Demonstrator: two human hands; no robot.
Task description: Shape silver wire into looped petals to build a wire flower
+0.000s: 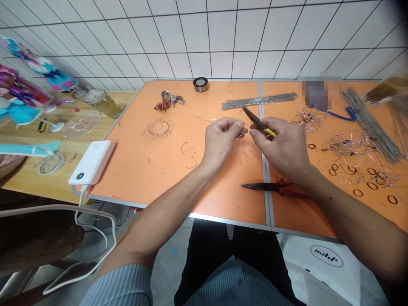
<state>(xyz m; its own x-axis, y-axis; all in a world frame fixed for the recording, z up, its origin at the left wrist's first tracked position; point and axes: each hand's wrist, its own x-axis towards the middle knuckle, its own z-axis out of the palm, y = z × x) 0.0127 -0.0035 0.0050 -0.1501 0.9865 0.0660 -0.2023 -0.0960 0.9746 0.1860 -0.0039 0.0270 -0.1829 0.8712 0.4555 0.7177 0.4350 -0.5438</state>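
Between the fingertips of my left hand (225,138) is pinched a thin wire (205,119) whose straight end points left. Looped wire petals (247,154) hang below those fingers. My right hand (280,142) is closed around a tool with yellow on its handle (259,122), its dark tip pointing up and left. The two hands are close together above the orange table (178,170). Red-handled long-nose pliers (261,186) lie below my right hand, partly under the forearm. A looped wire ring (158,128) rests to the left.
Straight wires (259,101) lie behind the hands, near a tape roll (200,84) and keys (168,100). At right are wire bundles (376,127), tangled wire pieces (350,143) and several dark rings (358,193). A white power bank (92,162) sits at the left edge.
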